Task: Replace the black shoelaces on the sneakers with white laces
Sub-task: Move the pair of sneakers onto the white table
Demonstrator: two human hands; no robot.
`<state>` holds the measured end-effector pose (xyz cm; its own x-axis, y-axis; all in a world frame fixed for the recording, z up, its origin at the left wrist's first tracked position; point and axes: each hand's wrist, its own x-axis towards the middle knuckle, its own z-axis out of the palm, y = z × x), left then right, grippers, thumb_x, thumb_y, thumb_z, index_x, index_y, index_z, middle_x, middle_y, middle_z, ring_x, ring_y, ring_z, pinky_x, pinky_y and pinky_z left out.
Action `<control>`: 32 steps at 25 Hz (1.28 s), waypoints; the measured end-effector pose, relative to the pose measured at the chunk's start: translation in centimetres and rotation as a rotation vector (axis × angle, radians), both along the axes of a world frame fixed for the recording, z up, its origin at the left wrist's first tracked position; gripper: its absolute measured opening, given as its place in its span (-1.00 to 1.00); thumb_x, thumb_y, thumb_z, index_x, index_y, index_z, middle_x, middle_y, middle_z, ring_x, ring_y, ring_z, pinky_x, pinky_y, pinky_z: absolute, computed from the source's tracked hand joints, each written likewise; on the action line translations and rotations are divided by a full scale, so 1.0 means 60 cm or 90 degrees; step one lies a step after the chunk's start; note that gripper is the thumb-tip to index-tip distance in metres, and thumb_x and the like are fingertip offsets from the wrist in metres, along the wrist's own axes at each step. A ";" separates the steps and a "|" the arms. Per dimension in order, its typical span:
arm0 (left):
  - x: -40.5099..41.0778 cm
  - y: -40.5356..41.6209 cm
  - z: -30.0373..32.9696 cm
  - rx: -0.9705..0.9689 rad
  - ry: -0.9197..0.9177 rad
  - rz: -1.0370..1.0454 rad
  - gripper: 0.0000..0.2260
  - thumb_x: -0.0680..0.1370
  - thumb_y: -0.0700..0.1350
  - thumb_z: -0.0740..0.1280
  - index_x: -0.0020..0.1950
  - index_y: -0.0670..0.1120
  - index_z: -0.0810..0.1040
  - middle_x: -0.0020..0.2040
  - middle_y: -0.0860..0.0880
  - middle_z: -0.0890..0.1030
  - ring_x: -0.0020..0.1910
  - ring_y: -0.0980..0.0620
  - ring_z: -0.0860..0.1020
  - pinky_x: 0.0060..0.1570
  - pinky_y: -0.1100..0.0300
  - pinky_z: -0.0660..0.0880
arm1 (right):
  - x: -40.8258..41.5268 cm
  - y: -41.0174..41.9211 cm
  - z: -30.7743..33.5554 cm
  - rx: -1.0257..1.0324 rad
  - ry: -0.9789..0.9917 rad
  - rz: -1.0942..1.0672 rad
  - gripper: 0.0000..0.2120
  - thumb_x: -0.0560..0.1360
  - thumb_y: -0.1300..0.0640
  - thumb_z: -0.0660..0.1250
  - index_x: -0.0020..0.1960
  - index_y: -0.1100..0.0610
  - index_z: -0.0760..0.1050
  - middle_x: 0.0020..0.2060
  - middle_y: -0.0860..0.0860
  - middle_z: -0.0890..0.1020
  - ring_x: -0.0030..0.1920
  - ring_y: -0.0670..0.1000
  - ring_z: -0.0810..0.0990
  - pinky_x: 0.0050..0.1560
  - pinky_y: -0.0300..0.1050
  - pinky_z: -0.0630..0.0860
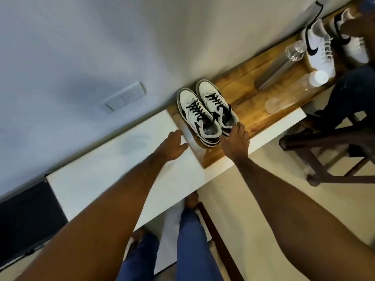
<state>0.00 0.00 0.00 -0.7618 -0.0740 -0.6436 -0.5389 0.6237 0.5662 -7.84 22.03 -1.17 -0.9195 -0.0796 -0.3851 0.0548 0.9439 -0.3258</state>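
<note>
Black-laced sneakers (pixel 207 110) stand paired for relacing; right hand (pixel 236 138) touches their heels with straight fingers, left hand (pixel 174 147) relaxed alongside, holding nothing.

Right hand (pixel 236 139) hides right sneaker (pixel 218 106) heel.

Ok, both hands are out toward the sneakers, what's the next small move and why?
Probably take hold of the nearer sneaker with the right hand, whose fingers already reach its heel, and draw it closer. Both sneakers carry black laces, fully threaded, and the left hand hovers open beside the other sneaker.
</note>
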 end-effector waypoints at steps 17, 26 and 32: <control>-0.157 0.108 -0.212 0.166 -0.058 0.409 -0.27 0.29 0.02 0.41 0.40 -0.20 0.34 0.28 -0.18 0.53 0.13 -0.20 0.63 -0.04 -0.10 0.67 | -0.152 0.037 -0.144 -0.060 -0.056 -0.163 -0.62 0.58 0.05 0.17 0.38 0.04 0.46 0.26 0.13 0.60 0.37 0.30 0.40 0.25 0.09 0.40; 0.209 -0.017 -0.116 0.047 -0.086 0.505 -0.49 0.61 -0.16 0.27 0.53 -0.08 0.21 0.39 -0.15 0.44 0.21 -0.25 0.57 -0.29 -0.05 0.66 | 0.178 -0.114 -0.106 -0.107 -0.151 -0.076 -0.62 0.58 0.26 0.16 0.40 0.19 0.39 0.31 0.24 0.45 0.35 0.33 0.31 0.22 0.25 0.40; 0.465 -0.170 -0.133 -0.099 -0.096 0.519 -0.43 0.57 -0.26 0.25 0.57 -0.07 0.18 0.42 -0.18 0.41 0.35 -0.26 0.46 0.32 -0.19 0.44 | 0.385 -0.300 -0.134 -0.154 -0.163 0.069 -0.61 0.55 0.38 0.15 0.37 0.24 0.38 0.26 0.22 0.42 0.19 0.33 0.39 0.12 0.08 0.35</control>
<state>27.87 -10.20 -7.96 -0.3385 -0.6597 -0.6710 -0.9171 0.0716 0.3922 15.24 4.01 -9.23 -0.7773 -0.2885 -0.5591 0.0669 0.8457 -0.5294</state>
